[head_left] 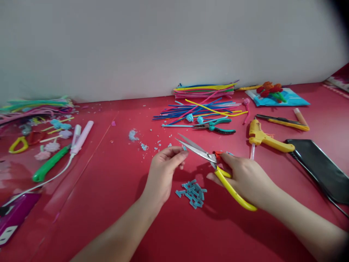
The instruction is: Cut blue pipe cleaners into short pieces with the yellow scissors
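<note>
Worktop (89,196), broad and red, bears all the items. At right lies a flat black object (319,171). Coloured stems (201,111) spread beyond the hands. The right hand (245,174) has its grip closed around yellow-handled scissors (209,157), partly hiding the handles; the blades stand apart. The left hand (165,167) has its grip pinched together. A yellow glue gun (261,137) rests beyond the right hand, and pliers (218,127) lie before the stems. Cut blue pieces (194,193) lie heaped between the forearms. One small blue strip (184,148) sits in the left fingertips, beside the blades.
</note>
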Demonstrator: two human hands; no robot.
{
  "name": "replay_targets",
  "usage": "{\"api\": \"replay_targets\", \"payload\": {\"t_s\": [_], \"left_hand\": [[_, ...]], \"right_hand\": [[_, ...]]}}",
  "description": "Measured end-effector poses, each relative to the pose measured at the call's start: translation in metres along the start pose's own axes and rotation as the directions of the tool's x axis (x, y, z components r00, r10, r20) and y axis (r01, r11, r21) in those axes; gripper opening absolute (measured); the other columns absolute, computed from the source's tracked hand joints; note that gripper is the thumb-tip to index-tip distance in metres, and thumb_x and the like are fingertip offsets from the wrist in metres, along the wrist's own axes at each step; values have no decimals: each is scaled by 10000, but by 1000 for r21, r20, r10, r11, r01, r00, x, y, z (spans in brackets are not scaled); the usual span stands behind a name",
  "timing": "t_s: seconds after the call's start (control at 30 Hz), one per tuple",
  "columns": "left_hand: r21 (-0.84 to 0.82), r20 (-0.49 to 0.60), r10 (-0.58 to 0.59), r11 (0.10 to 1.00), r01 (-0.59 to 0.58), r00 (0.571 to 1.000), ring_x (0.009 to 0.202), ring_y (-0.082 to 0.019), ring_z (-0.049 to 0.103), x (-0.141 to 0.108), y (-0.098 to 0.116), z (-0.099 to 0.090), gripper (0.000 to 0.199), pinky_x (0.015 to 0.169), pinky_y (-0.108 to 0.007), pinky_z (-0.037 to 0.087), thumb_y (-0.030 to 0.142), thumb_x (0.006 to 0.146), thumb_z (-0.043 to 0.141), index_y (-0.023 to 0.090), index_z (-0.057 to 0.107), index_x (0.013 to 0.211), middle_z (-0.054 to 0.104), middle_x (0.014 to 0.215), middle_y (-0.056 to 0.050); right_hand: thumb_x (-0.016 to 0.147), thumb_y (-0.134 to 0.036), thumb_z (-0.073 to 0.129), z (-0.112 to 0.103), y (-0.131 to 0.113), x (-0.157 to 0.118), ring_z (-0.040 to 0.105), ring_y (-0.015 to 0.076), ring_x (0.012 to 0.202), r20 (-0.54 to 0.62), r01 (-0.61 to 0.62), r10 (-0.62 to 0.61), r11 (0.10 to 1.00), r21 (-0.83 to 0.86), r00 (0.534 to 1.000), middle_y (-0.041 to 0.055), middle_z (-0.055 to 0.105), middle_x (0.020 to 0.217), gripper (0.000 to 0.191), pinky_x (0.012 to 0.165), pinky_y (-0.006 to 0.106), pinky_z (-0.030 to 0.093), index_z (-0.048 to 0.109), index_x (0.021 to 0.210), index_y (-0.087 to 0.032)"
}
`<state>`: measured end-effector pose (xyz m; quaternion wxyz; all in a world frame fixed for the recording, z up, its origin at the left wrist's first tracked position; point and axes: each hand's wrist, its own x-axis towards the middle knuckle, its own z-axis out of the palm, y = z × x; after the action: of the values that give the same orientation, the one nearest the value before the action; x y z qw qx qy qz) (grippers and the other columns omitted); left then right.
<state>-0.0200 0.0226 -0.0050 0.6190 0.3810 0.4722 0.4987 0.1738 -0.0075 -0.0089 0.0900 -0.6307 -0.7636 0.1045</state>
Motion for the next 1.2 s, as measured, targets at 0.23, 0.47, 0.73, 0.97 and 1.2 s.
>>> {"api": "replay_targets", "payload": {"t_s": [0.23, 0.47, 0.73, 0.97, 1.2], "left_hand": [[-72, -39, 39, 997, -42, 998, 569, -77, 474, 1, 3, -2, 36, 548, -203, 379, 163, 646, 617, 149, 624, 678, 557, 628, 7], [-85, -41, 74, 993, -78, 996, 568, -75, 456, 0, 3, -1, 21, 550, -203, 364, 147, 672, 592, 145, 607, 658, 536, 612, 8], [-95, -43, 69, 993, -73, 997, 575, -71, 453, 0, 3, -2, 19, 554, -201, 365, 147, 678, 594, 147, 613, 675, 531, 625, 11], [-92, -44, 86, 992, -90, 995, 578, -70, 463, 0, 1, -3, 35, 554, -194, 372, 144, 683, 594, 144, 621, 706, 547, 643, 7], [-79, -55, 83, 993, -87, 995, 572, -72, 460, 0, 3, -2, 30, 545, -193, 377, 146, 680, 599, 137, 616, 703, 541, 643, 5]], "right_hand": [[777, -531, 352, 11, 5, -3, 481, 138, 423, -26, 95, -101, 982, -166, 995, -6, 530, 499, 350, 431, 249, 145, 455, 795, -197], [776, -510, 381, 15, 6, -4, 488, 131, 434, -54, 139, -148, 979, -147, 987, -10, 531, 532, 317, 437, 243, 164, 432, 761, -197], [787, -488, 370, 18, 7, -4, 489, 133, 431, -64, 147, -161, 972, -181, 985, -12, 529, 522, 296, 437, 247, 160, 415, 753, -198], [790, -476, 377, 20, 7, -5, 486, 136, 425, -75, 154, -171, 969, -193, 982, -24, 518, 512, 272, 444, 247, 161, 390, 736, -210], [787, -475, 382, 21, 8, -5, 481, 142, 414, -76, 149, -168, 966, -210, 983, -28, 500, 491, 270, 435, 244, 149, 374, 715, -215]]}}
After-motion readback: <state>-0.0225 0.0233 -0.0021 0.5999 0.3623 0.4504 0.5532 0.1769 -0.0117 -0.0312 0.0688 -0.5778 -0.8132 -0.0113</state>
